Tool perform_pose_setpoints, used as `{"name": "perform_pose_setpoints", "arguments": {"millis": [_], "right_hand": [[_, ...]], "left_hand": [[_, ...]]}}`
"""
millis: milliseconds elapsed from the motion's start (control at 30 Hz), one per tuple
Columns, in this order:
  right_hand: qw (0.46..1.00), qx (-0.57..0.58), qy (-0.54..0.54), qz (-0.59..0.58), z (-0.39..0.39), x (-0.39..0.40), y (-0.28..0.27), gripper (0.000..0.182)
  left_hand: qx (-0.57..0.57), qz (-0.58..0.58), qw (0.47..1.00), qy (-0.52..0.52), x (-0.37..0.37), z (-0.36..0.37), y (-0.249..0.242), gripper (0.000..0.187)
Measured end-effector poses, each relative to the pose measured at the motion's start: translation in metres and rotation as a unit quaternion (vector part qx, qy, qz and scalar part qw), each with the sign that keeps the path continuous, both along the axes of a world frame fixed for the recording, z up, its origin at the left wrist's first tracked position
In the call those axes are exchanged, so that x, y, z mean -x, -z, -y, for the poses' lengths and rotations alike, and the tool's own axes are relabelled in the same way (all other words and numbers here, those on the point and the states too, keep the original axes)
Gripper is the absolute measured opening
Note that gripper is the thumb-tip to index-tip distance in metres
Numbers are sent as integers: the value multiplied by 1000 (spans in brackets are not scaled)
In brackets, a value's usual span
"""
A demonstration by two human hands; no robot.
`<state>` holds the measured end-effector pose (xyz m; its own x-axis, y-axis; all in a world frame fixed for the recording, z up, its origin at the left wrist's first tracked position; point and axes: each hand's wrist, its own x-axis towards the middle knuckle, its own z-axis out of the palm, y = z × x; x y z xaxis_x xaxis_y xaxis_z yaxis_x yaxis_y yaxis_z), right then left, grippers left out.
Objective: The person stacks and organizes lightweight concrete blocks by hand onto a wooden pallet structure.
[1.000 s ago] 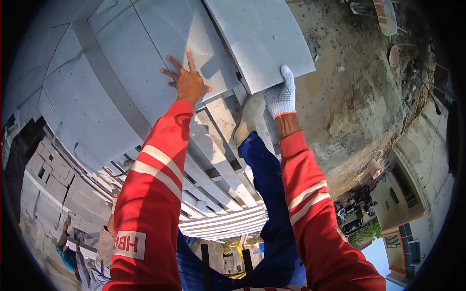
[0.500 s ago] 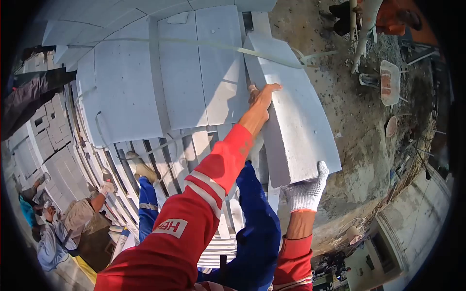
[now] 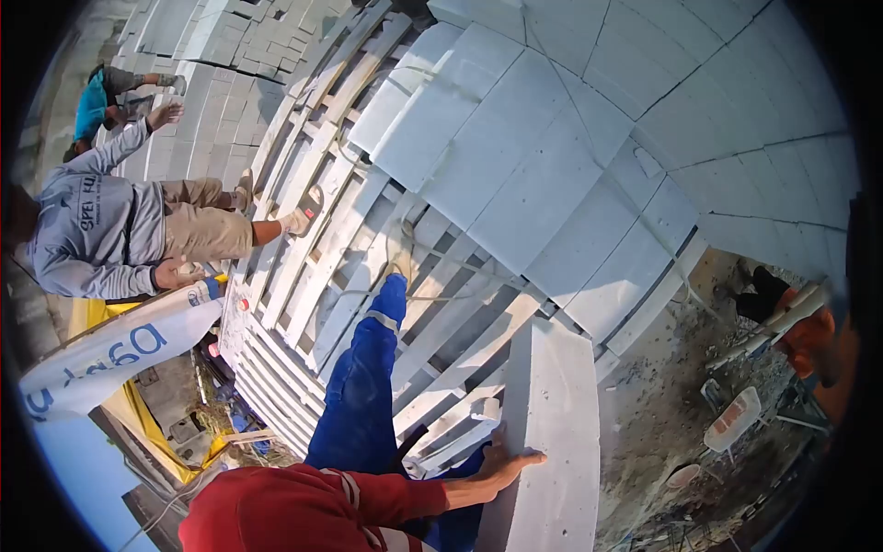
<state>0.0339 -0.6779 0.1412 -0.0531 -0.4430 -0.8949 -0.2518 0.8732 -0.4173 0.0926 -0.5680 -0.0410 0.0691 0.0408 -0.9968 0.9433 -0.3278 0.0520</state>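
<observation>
A long white building block (image 3: 563,405) stands close to my body, partly cut off by the lower edge of the view. My left hand (image 3: 504,467), bare below a red sleeve, grips its near left side with the thumb over the upper edge. My right hand is out of sight. Beyond the block, flat white blocks (image 3: 515,138) lie in rows on wooden pallet slats (image 3: 441,322). A loose strap (image 3: 460,253) curls across the slats. My blue-trousered leg (image 3: 359,377) stands on them.
Tall stacks of white blocks (image 3: 736,83) rise at upper right. A person in a grey shirt (image 3: 97,216) is at left, another in turquoise (image 3: 92,106) behind. At right are a person in orange (image 3: 809,336) and a wheelbarrow (image 3: 733,419) on rough ground below.
My view has swung round toward the left. The block has come away from the row of blocks, nearer my body, with my left hand still on it. My gloved right hand has left the view.
</observation>
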Motion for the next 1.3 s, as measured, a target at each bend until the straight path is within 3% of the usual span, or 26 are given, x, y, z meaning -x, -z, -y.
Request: {"name": "perform_pose_setpoints", "arguments": {"millis": [33,100,167,233,500,533,667,700,833,967,1167,1300], "right_hand": [[999,-11,-29,16,-15,-20,4,73],[994,-39,-90,52,-50,-59,11,72],[983,-70,-144,88,-91,-101,14,72],[970,-97,-189,120,-135,-141,18,72],[910,-226,-277,207,-262,-259,15,70],[911,-248,-272,185,-275,-265,25,68],[876,-308,-311,201,-311,-328,26,73],[868,-320,-329,191,-320,-335,31,78],[842,-356,-355,192,-347,-356,61,93],[839,-376,-338,200,-364,-375,80,94],[828,-349,-370,236,-379,-419,112,79],[802,-315,-454,227,-400,-463,134,75]], "left_hand": [[0,3,996,-88,-44,-27,-28,110],[43,101,980,-167,-98,-85,-52,109],[-4,160,966,-205,-137,-139,-58,105],[41,212,922,-321,-181,-195,-67,104],[4,389,771,-505,-302,-387,-116,90],[-23,407,752,-518,-308,-406,-119,78],[52,368,763,-529,-337,-467,-142,45],[-7,376,764,-524,-345,-471,-147,47],[25,392,764,-513,-350,-512,-127,48],[4,373,836,-402,-348,-542,-119,39],[-104,418,837,-338,-369,-535,-127,39],[-298,506,787,-188,-404,-520,-126,39]]}}
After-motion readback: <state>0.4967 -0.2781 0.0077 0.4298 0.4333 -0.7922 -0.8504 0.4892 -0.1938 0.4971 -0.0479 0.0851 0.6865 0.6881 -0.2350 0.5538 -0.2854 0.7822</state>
